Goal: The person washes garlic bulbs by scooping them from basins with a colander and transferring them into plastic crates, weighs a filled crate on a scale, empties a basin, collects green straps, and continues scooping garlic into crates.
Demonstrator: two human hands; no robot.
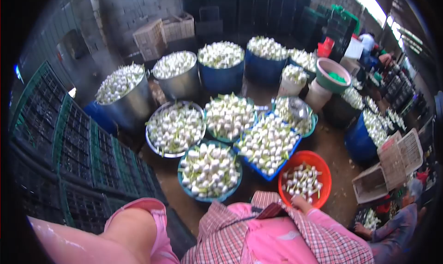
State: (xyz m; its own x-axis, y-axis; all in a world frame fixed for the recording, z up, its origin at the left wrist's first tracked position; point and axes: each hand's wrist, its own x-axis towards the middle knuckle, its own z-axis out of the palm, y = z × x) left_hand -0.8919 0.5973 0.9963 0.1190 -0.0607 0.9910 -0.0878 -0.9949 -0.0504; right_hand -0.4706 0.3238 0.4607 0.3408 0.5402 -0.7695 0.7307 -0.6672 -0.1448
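I look down over my pink plaid shirt (258, 236). My right hand (301, 202) reaches out from a pink sleeve to the near rim of a red basin (323, 165) holding white buds with green stems (302, 178). The hand is small in view, and I cannot tell whether its fingers hold anything. My left arm (129, 227) is raised at the lower left, bare below a rolled pink sleeve, and runs out of the frame, so the left hand is hidden.
Several blue basins (210, 171), metal tubs (129, 102) and blue barrels (221, 75) full of the same buds crowd the floor ahead. Green and black crates (78, 158) are stacked at left. Another person's arm (387, 229) and a white crate (387, 171) are at right.
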